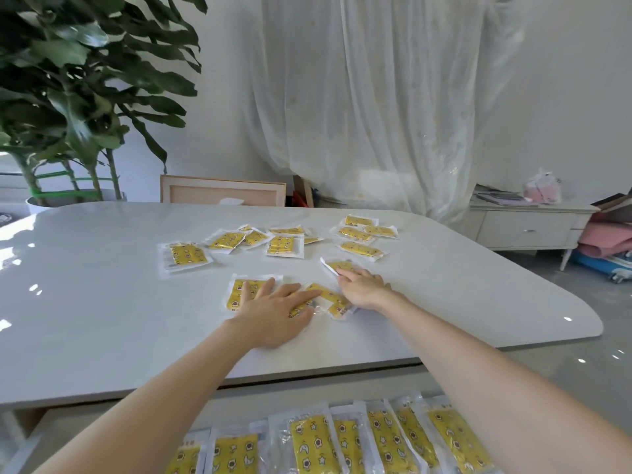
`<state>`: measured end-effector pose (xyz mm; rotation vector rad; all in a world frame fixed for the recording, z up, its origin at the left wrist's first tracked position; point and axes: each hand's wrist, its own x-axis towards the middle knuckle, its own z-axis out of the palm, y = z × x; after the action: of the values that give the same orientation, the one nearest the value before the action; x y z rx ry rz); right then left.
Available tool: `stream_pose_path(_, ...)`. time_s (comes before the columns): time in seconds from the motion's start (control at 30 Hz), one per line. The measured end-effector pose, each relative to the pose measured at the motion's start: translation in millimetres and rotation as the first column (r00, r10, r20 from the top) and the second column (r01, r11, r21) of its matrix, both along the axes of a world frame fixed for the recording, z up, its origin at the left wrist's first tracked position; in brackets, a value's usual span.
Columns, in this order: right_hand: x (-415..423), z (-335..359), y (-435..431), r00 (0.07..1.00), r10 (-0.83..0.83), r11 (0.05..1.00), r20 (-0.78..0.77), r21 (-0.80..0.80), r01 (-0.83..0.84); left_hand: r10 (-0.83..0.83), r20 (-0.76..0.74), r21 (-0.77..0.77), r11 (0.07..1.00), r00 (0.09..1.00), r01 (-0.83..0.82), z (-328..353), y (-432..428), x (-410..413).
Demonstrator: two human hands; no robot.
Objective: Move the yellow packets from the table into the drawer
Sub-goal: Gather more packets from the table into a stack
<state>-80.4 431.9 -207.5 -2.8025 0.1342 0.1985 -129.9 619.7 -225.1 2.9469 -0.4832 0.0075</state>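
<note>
The left hand (273,311) lies flat, fingers straight and spread, pressing on a yellow star-printed packet in clear plastic wrap (243,291) — probably pinning it so it can be raked toward the near edge of the glossy white worktop (102,302). The right hand (364,289) is flat too, fingertips on another packet (342,265), clasping nothing. Between them a third packet (330,297) lies slantwise, long axis running far-left to near-right. The scattered packets (186,255) further back point every way, while the filed packets (309,443) in the open drawer (44,425) below sit in a row — long axes pointing away from the person.
</note>
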Motion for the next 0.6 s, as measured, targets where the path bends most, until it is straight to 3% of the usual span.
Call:
stream_pose_path(0.33, -77.1, 46.5, 47.6, 0.933, 0.269, 0.956, -0.237, -0.054, -0.289, 0.202, -0.103, 0.081, 0.978, 0.974, -0.195, 12.0, 57.5, -56.5)
stream_pose_path(0.6, -116.3, 37.8, 92.8, 0.948, 0.281, 0.954, -0.150, -0.067, -0.293, 0.307, -0.147, 0.124, 0.949, 0.940, -0.291, 19.6, 94.2, -107.9)
